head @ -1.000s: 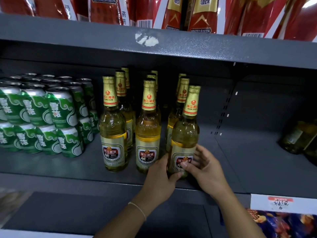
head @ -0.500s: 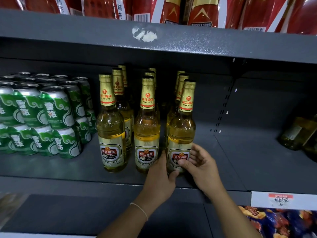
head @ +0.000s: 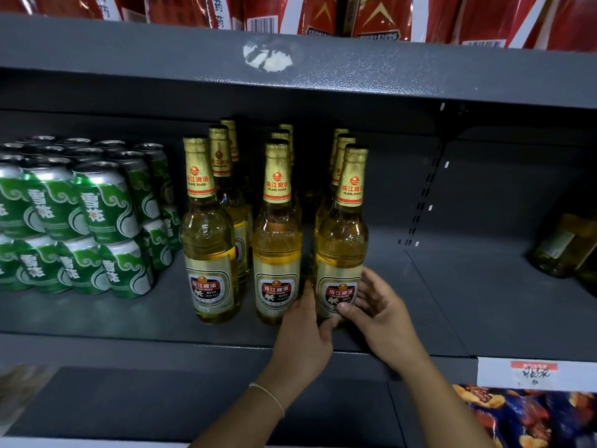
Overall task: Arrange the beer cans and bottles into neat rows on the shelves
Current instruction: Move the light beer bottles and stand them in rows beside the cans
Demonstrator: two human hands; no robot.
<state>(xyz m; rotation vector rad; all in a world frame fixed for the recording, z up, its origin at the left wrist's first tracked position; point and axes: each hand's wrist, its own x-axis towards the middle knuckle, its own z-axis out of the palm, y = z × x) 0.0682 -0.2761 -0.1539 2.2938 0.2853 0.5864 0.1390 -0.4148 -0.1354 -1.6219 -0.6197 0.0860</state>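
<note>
- Grey metal shelving fills the view; its middle shelf carries the beer, while red packets are seen on the shelf above and a handwritten price tag is fixed to the front edge at the right.
- Green cans are stacked two high in rows at the left of that shelf.
- Three columns of gold-capped bottles are lined up front to back just beside the cans, fronted by the left front bottle and the middle front bottle.
- A dark bottle is seen well apart at the far right, apparently tilted; its state cannot be told for certain.
- The right front bottle is stood at the shelf's front, its long axis upright, cap up, label turned outward.
- Its lower body is clasped from both sides: the left hand is curled round the left side, and the right hand holds it with thumb on the label and fingers round the right side.
- A likely risk is judged to be a knock: if the base is slid too hard, the middle front bottle just beside it could be struck, or the tall bottle tipped off the front edge.
</note>
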